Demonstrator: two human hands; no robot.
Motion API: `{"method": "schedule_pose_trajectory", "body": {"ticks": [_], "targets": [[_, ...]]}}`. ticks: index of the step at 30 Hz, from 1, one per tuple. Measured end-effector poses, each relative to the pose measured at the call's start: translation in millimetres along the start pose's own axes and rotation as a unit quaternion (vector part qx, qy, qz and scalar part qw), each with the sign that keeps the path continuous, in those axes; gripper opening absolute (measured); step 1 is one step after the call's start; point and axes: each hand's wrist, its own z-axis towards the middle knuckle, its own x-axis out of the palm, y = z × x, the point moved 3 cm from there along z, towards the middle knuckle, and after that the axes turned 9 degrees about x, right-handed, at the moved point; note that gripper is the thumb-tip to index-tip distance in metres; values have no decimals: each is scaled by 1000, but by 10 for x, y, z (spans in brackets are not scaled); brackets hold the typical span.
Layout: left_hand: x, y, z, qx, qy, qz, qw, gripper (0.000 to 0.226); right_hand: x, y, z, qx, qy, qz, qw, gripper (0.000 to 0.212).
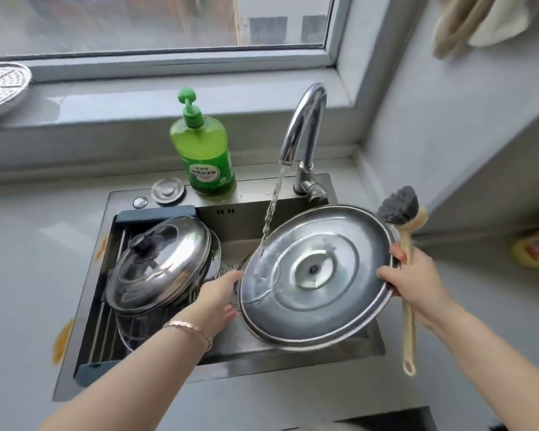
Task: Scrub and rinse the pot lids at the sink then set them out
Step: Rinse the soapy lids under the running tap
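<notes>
fig. 1. head view over a steel sink (252,191). the large lid (324,306) is held tilted above the right part of the basin, its hollow underside toward the camera. the left hand (218,293) grips the lid's left rim, thumb along the near edge and fingers curled behind; a bracelet (190,328) sits on that wrist. the right hand (417,275) clamps the right rim, thumb pressed on the inner face, and the same grip pins the handle of a brush (409,318) (dark head up, beside the lid's upper right edge; loop end hanging down). water (271,209) runs from the tap (305,129) and strikes the lid's left inner face. at left, a 2nd lid (162,269) with a black knob leans on a pot (137,331) in the drain rack (156,213). a green soap bottle (204,154) stands on the sink's back ledge, left of the tap. 1 perforated plate (0,88) rests on the window sill (137,98).
</notes>
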Motion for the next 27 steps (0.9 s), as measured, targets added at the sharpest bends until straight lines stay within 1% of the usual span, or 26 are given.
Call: {"method": "schedule_pose_trajectory", "body": {"ticks": [2,3,4,5,6,8,9,10,11,12,13,14,15,16,17,18,20,21,23,25,27], "targets": [[-19,45,-2,1,16,7,1000,45,-45,-67,-58,25,26,52,998,39],[-21,81,-18,-26,45,-23,998,47,-54,-98,-85,34,45,76,996,44],[-25,105,-40,-53,73,-66,994,43,-55,-126,-104,37,62,93,993,46],[-36,104,-65,-68,83,-100,989,38,-46,-148,-115,37,75,97,992,47],[-52,99,-63,-66,85,-132,985,34,-26,-162,-117,37,84,90,992,46],[-99,77,-30,-32,68,-182,980,30,44,-178,-89,37,91,23,995,35],[-131,65,-16,-14,52,-196,979,29,93,-170,-62,32,93,-42,994,26],[-165,46,-17,8,35,-204,978,28,130,-151,-37,20,84,-133,987,17],[-208,25,-26,35,18,-200,979,28,155,-139,0,2,60,-249,967,14],[-259,8,-19,60,-1,-192,980,29,183,-139,43,-20,36,-367,929,23],[-307,-12,-12,81,-22,-180,980,32,235,-131,71,-51,23,-470,881,34],[-345,-34,-7,98,-42,-171,980,34,316,-126,78,-89,16,-549,831,42],[-363,-57,-16,111,-56,-166,978,33,446,-131,45,-127,22,-601,789,48],[-363,-83,-32,123,-68,-166,976,28,621,-140,-40,-156,45,-621,766,52],[-352,-105,-54,132,-78,-166,974,20,822,-169,-156,-188,81,-618,759,54],[-333,-130,-74,138,-90,-168,972,13,1024,-204,-293,-225,120,-600,758,52],[-322,-164,-93,143,-107,-175,968,12,1304,-208,-487,-274,179,-549,770,46],[-331,-175,-96,143,-111,-182,967,12,1360,-170,-456,-276,179,-530,782,44],[-369,-199,-95,141,-117,-196,963,10,1303,-76,-209,-224,142,-526,808,44],[-410,-221,-89,154,-123,-202,959,11,1170,-50,-86,-182,123,-533,817,43],[-410,-232,-105,164,-127,-194,959,13,1178,-82,-232,-208,154,-512,819,41]]}}
